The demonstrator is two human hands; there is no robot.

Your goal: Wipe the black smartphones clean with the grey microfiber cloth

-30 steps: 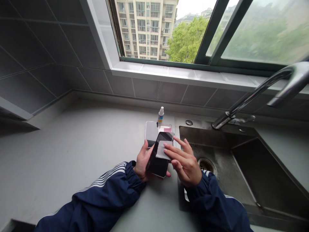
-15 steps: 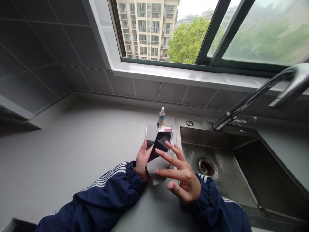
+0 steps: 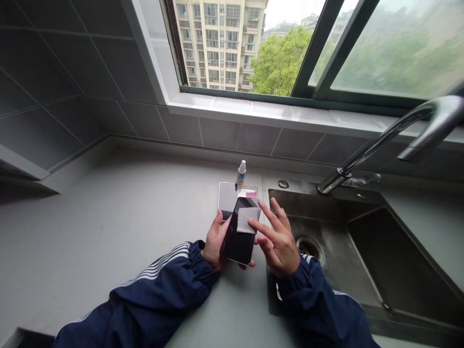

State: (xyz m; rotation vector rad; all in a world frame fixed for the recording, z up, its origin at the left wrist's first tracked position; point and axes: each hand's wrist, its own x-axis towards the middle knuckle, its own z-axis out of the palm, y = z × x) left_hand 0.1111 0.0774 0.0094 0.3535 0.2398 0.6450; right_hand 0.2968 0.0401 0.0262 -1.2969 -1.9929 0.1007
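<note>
Cloth of pale grey fabric (image 3: 246,217), cut with a zigzag edge, is laid on the upper half of a black rectangular phone with a glossy screen (image 3: 237,247), where it is touched by an outstretched finger of the right hand (image 3: 281,246). The other fingers of that hand are spread and closed around nothing; whether the phone's right edge is touched by its thumb cannot be told. The phone is held tilted above the pale grey surface (image 3: 145,203) by the left hand (image 3: 214,241), with its fingers wrapped beneath, the thumb set along the left side and fingertips seen past the right edge. Both wrists are covered by navy sleeves with white stripes (image 3: 155,280). Just beyond the phone, and partly hidden by it, a flat rectangular object with a light rim and a grey-and-black face (image 3: 227,194) and a clear rectangular case with a pink patch (image 3: 251,195) are placed side by side on the surface. Behind them, a small white bottle with a blue-and-yellow label (image 3: 241,174) is stood upright. To the right, a stainless-steel sink (image 3: 337,270) is set into the surface and overhung by a curved chrome tap (image 3: 387,133).
</note>
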